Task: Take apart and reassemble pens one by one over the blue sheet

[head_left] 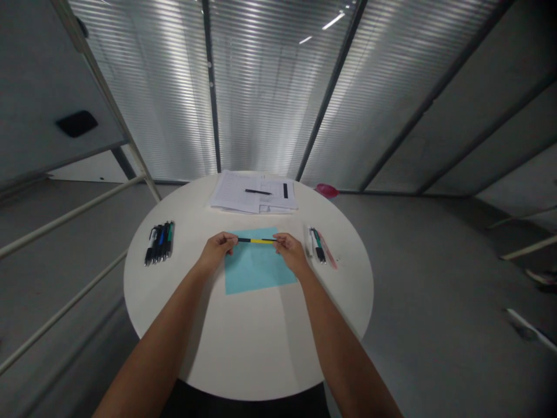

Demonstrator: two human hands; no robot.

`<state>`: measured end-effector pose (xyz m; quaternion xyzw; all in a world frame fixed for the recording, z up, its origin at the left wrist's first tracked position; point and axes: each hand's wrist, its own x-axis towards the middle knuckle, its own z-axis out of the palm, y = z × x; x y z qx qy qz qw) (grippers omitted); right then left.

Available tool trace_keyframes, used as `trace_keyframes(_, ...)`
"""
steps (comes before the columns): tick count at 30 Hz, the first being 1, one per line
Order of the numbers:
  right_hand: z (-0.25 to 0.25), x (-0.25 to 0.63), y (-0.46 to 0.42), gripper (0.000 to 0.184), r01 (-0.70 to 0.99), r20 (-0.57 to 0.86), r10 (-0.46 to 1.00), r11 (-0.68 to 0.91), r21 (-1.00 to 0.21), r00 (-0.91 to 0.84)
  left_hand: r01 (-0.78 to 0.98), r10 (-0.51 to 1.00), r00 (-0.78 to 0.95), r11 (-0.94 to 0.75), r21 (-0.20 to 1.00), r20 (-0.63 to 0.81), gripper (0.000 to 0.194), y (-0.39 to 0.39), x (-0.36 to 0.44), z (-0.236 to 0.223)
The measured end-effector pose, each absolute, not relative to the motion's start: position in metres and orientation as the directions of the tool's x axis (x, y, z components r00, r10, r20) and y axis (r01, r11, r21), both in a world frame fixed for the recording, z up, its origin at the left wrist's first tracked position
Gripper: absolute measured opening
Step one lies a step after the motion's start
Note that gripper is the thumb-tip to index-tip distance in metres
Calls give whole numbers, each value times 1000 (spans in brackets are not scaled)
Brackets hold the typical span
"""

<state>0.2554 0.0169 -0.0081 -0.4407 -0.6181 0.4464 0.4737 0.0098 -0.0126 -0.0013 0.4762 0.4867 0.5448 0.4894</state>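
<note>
A round white table (256, 337) stands on a grey floor (435, 278), with a wall of ribbed translucent panels (261, 87) and dark uprights behind it. Over the table, the left hand (219, 247) pinches the black end of a slim black-and-yellow pen (261, 241) between thumb and fingers, and the right hand (288, 248) grips the opposite end with its fingertips. The pen lies nearly level from side to side, spanning the gap between the hands, its yellow part toward the right hand. Below it is a light blue sheet of paper (255, 276), set slightly askew; whether the pen touches the sheet, I cannot tell.

Just to the right of the right hand are a white pen (310, 242), a black-and-green pen (318, 247) and a narrow reddish strip (328, 251). Well to the left of the left hand, a row of pens (159, 244) with black, blue, green and white parts lies side by side. Beyond the blue sheet sit printed papers (237, 194) with a dark pen (258, 192) across them. A pink object (326, 190), too small to identify, shows at the table's far right edge
</note>
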Motion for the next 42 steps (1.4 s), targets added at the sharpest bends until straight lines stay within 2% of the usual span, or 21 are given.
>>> trace_keyframes(2,-9,255,15,33,136,184,972,204,-969,-144,-57,996,-74,-47,997,42,30,-13,9,-2)
trace_keyframes(7,-6,255,10,25,304,177,967,227,-925,-183,-66,996,-87,-42,997,36,26,-15,8,-3)
trace_keyframes(15,-2,253,7,40,465,163,956,263,-846,-244,-138,995,-100,-11,990,-3,27,-18,8,-3)
trace_keyframes(42,-4,251,5,37,512,147,953,269,-816,-266,-256,993,-115,9,967,-40,25,-17,6,-6)
